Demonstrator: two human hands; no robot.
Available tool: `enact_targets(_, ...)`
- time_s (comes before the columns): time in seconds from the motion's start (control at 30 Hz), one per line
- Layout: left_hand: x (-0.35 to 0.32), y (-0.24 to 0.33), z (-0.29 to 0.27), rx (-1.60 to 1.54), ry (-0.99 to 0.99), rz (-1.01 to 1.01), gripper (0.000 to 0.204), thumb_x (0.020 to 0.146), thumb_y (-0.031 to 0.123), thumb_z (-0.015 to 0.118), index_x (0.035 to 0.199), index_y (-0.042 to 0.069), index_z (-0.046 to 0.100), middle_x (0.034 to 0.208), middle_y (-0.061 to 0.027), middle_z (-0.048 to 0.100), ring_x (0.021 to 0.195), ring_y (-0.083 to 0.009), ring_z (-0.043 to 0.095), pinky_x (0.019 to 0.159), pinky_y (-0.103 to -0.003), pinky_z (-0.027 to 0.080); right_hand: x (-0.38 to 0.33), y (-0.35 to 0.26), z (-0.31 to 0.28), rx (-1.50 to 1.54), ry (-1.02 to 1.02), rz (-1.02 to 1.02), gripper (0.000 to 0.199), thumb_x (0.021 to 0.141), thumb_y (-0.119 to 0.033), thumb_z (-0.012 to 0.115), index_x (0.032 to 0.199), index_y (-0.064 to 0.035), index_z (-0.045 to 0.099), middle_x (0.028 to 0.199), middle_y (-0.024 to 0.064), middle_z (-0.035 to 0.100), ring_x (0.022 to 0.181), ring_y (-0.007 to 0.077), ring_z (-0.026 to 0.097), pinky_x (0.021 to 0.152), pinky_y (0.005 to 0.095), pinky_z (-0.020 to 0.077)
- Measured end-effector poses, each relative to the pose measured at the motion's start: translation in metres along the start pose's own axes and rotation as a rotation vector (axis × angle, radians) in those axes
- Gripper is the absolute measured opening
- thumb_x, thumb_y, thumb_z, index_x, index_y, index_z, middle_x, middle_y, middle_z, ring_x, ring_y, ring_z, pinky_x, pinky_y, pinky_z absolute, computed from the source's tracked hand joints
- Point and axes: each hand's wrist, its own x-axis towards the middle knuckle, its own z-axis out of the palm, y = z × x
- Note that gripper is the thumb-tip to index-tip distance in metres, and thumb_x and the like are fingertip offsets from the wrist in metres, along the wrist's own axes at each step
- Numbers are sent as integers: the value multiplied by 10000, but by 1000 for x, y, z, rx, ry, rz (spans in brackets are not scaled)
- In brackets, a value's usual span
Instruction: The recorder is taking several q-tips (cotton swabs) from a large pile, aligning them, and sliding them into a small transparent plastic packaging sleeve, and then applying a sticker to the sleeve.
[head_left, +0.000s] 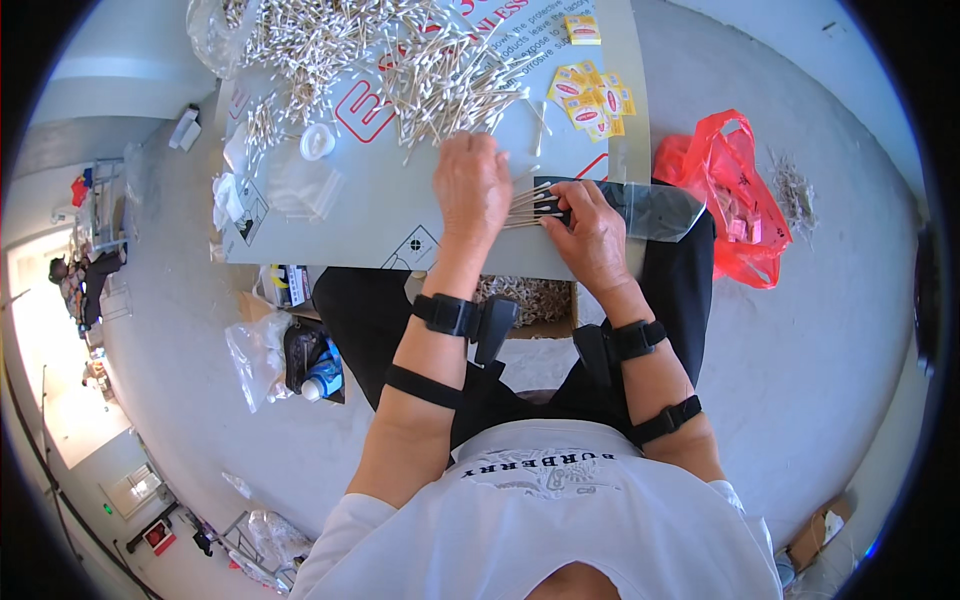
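Cotton swabs with pale sticks lie in a loose heap on the grey tabletop. My left hand is at the heap's near edge, its fingers curled down; their tips, and anything in them, are hidden. Close to the table's front edge, my right hand has thumb and fingers closed on a small row of cotton swabs, whose ends point left. Under and beside that hand is a dark strip, with a clear plastic bag stretching right past the table's edge.
Yellow-and-white paper cards lie at the far right of the table. Clear bags and a white round lid are at left. A red plastic bag hangs right. Below the table, a box of swabs stands between my legs.
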Motion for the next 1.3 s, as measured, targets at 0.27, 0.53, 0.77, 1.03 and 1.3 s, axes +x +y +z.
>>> enact_targets(0.27,6,-19,1,187,-35,-23,127,769,93,710,819,25,614,826,-139,594,847,-342,588,735,-444,483,1,-3,-1,-7,-21,18,309,736,-77,750,1010,-53,611,920,94,628,813,266,665,682,387,536)
enact_targets(0.53,-17,-13,-5,88,-49,-53,114,757,61,707,799,82,604,813,-82,585,832,-312,592,708,-438,486,3,-1,1,-4,17,-5,259,752,-80,743,975,-42,617,885,100,628,775,281,660,666,385,530)
enact_targets(0.77,-13,-9,-11,-99,-253,92,92,762,21,672,820,54,608,823,-106,570,847,-327,583,699,-435,495,22,10,-3,195,67,130,181,791,-107,730,921,-14,645,784,134,636,729,296,652,651,379,515)
enact_targets(1.03,23,14,9,-56,-85,-98,175,814,161,704,844,10,621,862,-174,651,844,-372,649,722,-461,520,31,-5,-16,13,-41,71,276,759,-139,752,999,-47,651,814,136,627,753,317,653,665,413,518)
enact_targets(1.3,53,35,23,86,-225,-293,287,818,293,707,874,19,644,796,-202,690,784,-392,690,708,-469,544,1,-11,-4,-206,-116,-152,415,716,-127,762,1104,-106,615,902,105,587,777,328,655,650,420,533)
